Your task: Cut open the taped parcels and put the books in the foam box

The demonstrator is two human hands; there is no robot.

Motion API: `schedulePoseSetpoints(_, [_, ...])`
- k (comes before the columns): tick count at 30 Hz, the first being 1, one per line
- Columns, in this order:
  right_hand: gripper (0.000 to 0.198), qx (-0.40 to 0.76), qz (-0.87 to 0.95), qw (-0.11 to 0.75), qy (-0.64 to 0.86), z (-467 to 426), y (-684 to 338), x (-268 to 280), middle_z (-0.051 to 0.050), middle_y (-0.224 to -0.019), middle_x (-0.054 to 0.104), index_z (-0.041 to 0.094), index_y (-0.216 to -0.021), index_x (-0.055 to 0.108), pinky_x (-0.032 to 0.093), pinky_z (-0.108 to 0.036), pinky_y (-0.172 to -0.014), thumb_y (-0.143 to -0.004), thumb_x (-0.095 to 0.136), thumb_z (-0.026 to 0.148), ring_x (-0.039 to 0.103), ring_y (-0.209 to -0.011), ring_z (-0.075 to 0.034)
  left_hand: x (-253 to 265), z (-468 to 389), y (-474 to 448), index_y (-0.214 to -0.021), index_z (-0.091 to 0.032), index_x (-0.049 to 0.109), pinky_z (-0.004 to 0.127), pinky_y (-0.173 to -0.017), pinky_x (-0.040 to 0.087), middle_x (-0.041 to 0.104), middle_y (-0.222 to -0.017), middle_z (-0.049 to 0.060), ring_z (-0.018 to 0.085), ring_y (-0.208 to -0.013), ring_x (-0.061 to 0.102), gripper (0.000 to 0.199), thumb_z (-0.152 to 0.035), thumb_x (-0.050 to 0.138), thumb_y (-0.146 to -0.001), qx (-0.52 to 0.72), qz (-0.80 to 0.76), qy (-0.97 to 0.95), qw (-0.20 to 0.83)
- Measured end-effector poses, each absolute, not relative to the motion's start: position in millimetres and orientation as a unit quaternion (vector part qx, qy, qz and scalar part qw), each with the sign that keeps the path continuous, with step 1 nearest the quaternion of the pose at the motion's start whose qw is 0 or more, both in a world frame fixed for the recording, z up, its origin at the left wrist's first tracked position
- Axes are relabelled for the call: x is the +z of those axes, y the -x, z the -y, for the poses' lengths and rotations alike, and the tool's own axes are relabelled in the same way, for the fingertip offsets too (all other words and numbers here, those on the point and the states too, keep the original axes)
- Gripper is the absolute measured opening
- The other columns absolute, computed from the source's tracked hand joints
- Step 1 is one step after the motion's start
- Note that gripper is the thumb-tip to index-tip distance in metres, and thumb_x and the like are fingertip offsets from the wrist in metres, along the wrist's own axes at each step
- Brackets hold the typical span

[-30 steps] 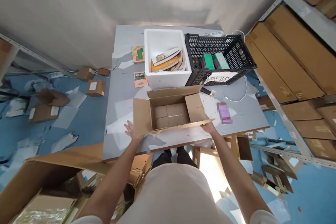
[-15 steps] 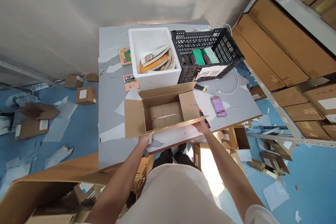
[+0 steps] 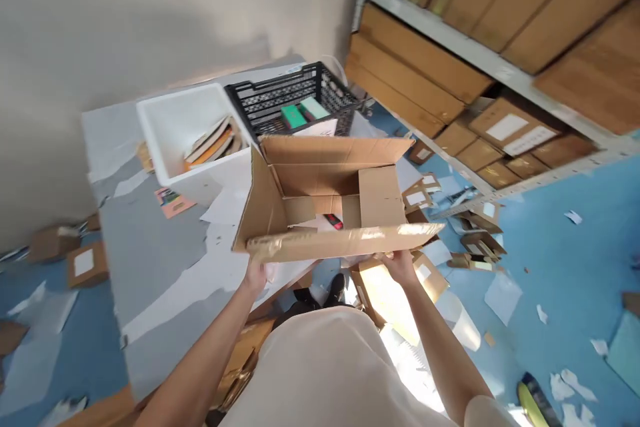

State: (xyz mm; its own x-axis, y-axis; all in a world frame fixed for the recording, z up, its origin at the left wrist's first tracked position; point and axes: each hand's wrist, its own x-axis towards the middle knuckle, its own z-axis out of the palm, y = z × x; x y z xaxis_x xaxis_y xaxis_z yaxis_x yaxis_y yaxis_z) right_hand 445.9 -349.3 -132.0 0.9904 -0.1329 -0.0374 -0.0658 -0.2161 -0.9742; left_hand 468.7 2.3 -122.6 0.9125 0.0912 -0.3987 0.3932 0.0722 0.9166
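Note:
An open cardboard box [image 3: 340, 244] is held up in front of me, its top flaps spread outward. Its bottom flaps have parted, and a red and black tool [image 3: 333, 221] on the table shows through the gap. My left hand [image 3: 257, 273] grips the box's near left side from below; something pale shows by its fingers. On the near right side, my right hand [image 3: 400, 268] is closed on the cardboard. The box hides part of both hands' fingers.
Behind the box, a white foam box [image 3: 200, 177] holding books and a black crate [image 3: 273, 83] with green boxes stand on the table [image 3: 155, 280]. A shelf of cartons [image 3: 450, 30] rises at right. Papers and cartons litter the blue floor [image 3: 565, 280].
My hands have raised the cardboard box off the table, and its bottom flaps have come apart. The view has turned right, showing more shelf and floor.

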Motion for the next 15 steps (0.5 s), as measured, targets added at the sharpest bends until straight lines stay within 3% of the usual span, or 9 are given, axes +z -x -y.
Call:
schedulePoseSetpoints(2, [0.083, -0.11, -0.09, 0.623, 0.77, 388.7, -419.2, -119.0, -0.015, -0.124, 0.056, 0.022, -0.132, 0.041, 0.046, -0.046, -0.093, -0.062, 0.072, 0.054, 0.05, -0.118, -0.033, -110.6, 38.4, -483.1, -0.109, -0.023, 0.061, 0.04, -0.085, 0.05, 0.064, -0.111, 0.006, 0.032, -0.11, 0.055, 0.073, -0.078, 0.052, -0.063, -0.113, -0.084, -0.649, 0.747])
schedulePoseSetpoints(4, [0.076, -0.172, -0.112, 0.63, 0.749, 424.7, -388.3, -107.5, -0.015, -0.125, 0.055, 0.022, -0.127, 0.045, 0.046, -0.044, -0.092, -0.065, 0.067, 0.06, 0.051, -0.117, -0.032, -96.9, 83.0, -493.4, -0.122, -0.026, 0.053, 0.04, -0.091, 0.047, 0.06, -0.121, 0.006, 0.031, -0.117, 0.051, 0.086, -0.077, 0.061, -0.053, -0.129, 0.004, -0.625, 0.77])
schedulePoseSetpoints(7, [0.071, -0.228, -0.175, 0.63, 0.721, 469.4, -336.1, -94.0, -0.013, -0.128, 0.054, 0.023, -0.127, 0.046, 0.046, -0.042, -0.091, -0.07, 0.059, 0.065, 0.05, -0.119, -0.031, -78.9, 150.1, -500.9, -0.133, -0.027, 0.04, 0.039, -0.094, 0.045, 0.053, -0.131, 0.006, 0.03, -0.121, 0.048, 0.09, -0.06, 0.072, -0.056, -0.188, 0.067, -0.626, 0.754])
schedulePoseSetpoints(10, [0.066, -0.244, -0.275, 0.625, 0.688, 501.7, -283.9, -88.9, -0.01, -0.127, 0.056, 0.025, -0.131, 0.043, 0.047, -0.039, -0.089, -0.075, 0.059, 0.057, 0.053, -0.115, -0.028, -73.6, 212.6, -502.1, -0.137, -0.026, 0.034, 0.037, -0.094, 0.044, 0.05, -0.134, 0.008, 0.029, -0.12, 0.048, 0.086, -0.054, 0.069, -0.064, -0.274, 0.136, -0.611, 0.73])
schedulePoseSetpoints(15, [0.051, -0.265, -0.398, 0.641, 0.601, 532.4, -216.8, -111.7, -0.006, -0.122, 0.06, 0.026, -0.124, 0.053, 0.049, -0.036, -0.084, -0.079, 0.058, 0.049, 0.059, -0.103, -0.024, -96.4, 307.4, -499.7, -0.132, -0.021, 0.042, 0.039, -0.094, 0.043, 0.058, -0.123, 0.009, 0.027, -0.115, 0.053, 0.073, -0.043, 0.069, -0.068, -0.453, 0.191, -0.608, 0.623])
